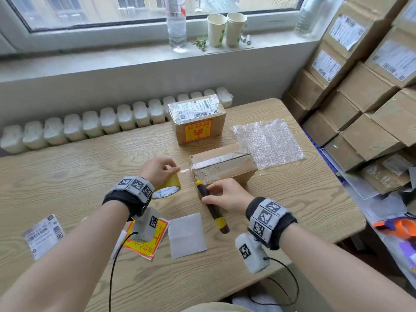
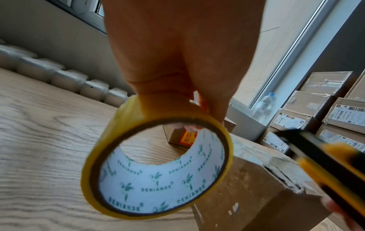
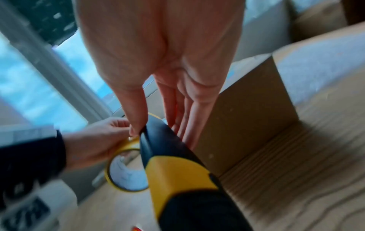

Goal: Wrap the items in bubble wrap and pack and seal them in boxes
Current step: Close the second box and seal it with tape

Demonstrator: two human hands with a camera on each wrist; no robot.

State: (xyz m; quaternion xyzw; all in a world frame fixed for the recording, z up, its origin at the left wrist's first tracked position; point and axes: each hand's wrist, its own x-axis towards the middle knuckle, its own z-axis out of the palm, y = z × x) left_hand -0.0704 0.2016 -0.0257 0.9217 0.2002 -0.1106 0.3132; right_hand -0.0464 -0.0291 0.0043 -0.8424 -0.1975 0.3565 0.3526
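Far left of the hands a shipping label (image 1: 42,235) lies flat on the wooden bench (image 1: 67,176). Under the left wrist sits a yellow-and-red sticker (image 1: 146,246), just right of it a blank white paper (image 1: 188,235). Left hand (image 1: 157,171) grips a yellow tape roll (image 1: 167,188), fingers curled over its top edge, roll lifted off the bench; the left wrist view shows the roll (image 2: 158,164) upright, white printed core facing the camera. A clear strip of tape (image 1: 185,169) runs from the roll to the left end of the near box (image 1: 222,165), which lies on the bench just beyond the right hand, its top seam covered in shiny tape. Right hand (image 1: 225,194) holds a black-and-yellow box cutter (image 1: 211,206), thumb and fingers pinching its upper part, tip close to the box's left end, just below the strip; blade not visible. The right wrist view shows the cutter (image 3: 177,164) with the fingers (image 3: 189,118) lying straight along the box's near side (image 3: 247,125). Beyond both hands stands a second box (image 1: 198,122), sealed, with a shipping label on top and a red-and-yellow fragile sticker on its front. Right of the near box, touching it, a sheet of bubble wrap (image 1: 267,140) lies flat. Far right, stacked cardboard boxes (image 1: 360,97) stand beside the bench.
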